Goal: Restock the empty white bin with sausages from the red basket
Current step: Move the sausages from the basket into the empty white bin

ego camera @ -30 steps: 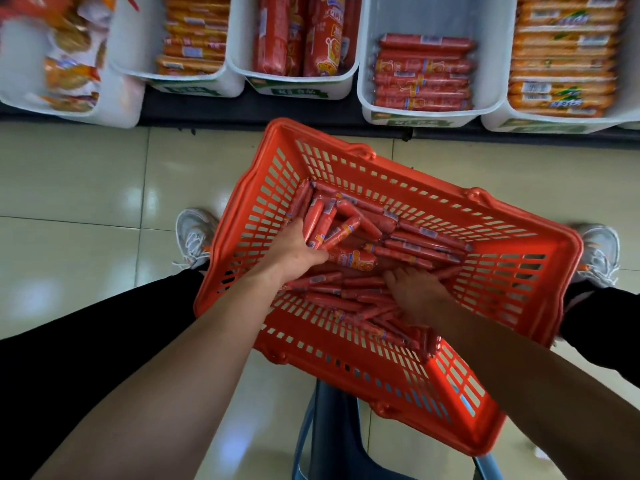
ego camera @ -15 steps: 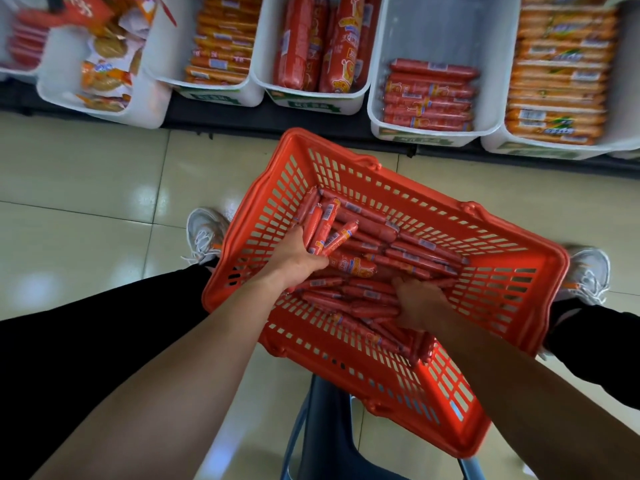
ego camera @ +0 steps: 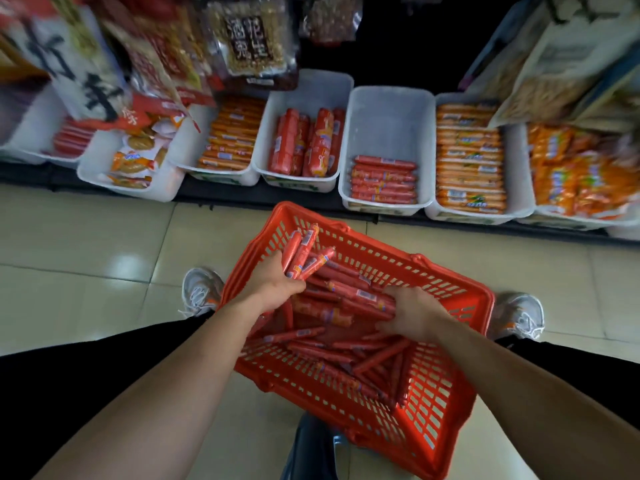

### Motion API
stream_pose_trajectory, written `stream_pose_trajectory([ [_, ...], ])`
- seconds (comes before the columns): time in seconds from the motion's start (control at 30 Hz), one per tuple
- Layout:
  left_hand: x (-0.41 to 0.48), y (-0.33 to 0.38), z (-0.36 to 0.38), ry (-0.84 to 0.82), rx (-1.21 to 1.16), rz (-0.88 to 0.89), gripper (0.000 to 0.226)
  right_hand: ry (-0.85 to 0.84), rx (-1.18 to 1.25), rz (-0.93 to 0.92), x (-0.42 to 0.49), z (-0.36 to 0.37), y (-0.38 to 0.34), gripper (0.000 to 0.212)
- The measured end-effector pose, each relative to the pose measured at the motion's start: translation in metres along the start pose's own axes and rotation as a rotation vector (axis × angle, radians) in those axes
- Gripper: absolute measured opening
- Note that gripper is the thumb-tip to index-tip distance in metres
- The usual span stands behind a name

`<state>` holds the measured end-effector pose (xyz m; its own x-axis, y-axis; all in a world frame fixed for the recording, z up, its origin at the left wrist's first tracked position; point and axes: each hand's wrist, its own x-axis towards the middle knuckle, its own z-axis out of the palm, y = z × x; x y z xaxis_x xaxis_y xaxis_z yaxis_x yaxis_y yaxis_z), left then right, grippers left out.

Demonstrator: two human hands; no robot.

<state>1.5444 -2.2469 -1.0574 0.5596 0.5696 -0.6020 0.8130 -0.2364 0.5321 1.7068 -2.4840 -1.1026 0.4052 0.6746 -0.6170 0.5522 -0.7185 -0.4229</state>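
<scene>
Head view. Your left hand [ego camera: 273, 285] is closed round a bunch of sausages [ego camera: 300, 252], lifted at the far left corner of the red basket [ego camera: 446, 393]; their tips stick up past the rim. Your right hand [ego camera: 414, 315] lies palm down on the loose pile of sausages [ego camera: 346, 296] in the basket's middle, fingers curled over a few; whether it truly grips them you cannot tell from here. More sausages lie scattered across the basket floor toward the near right corner. The basket sits tilted between your knees, above a tiled floor [ego camera: 86, 244], with a white shoe [ego camera: 201, 291] on either side.

Beyond the basket, a row of white bins lines the low shelf. The target white bin [ego camera: 391, 112] stands straight ahead, mostly bare, with one short stack of red sausages [ego camera: 383, 180] at its front end. To its left, a bin of thick red sausage packs [ego camera: 306, 143]; to its right, a bin of orange packs [ego camera: 469, 157]. Hanging snack bags [ego camera: 256, 39] blur above the shelf.
</scene>
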Motion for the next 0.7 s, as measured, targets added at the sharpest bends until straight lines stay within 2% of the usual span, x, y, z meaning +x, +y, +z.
stream_pose_trajectory([
  [0.17,-0.017,0.03,-0.038,0.066,0.018,0.079,0.042,0.151,0.006,0.0,-0.026,-0.063,-0.013,0.059],
  [0.23,-0.015,0.04,-0.052,0.081,0.025,0.117,0.047,0.221,0.044,0.014,-0.029,-0.091,-0.015,0.049],
  [0.33,-0.006,0.056,-0.07,0.108,0.026,0.158,0.039,0.324,0.107,0.042,-0.021,-0.129,-0.018,0.039],
  [0.47,0.014,0.075,-0.087,0.121,0.018,0.203,0.044,0.359,0.041,0.072,0.017,-0.164,-0.022,0.045],
  [0.57,0.038,0.084,-0.093,0.147,0.003,0.202,0.04,0.35,-0.051,0.1,0.059,-0.176,-0.023,0.064],
  [0.7,0.076,0.094,-0.093,0.149,-0.062,0.23,0.036,0.301,-0.193,0.1,0.113,-0.185,-0.021,0.067],
])
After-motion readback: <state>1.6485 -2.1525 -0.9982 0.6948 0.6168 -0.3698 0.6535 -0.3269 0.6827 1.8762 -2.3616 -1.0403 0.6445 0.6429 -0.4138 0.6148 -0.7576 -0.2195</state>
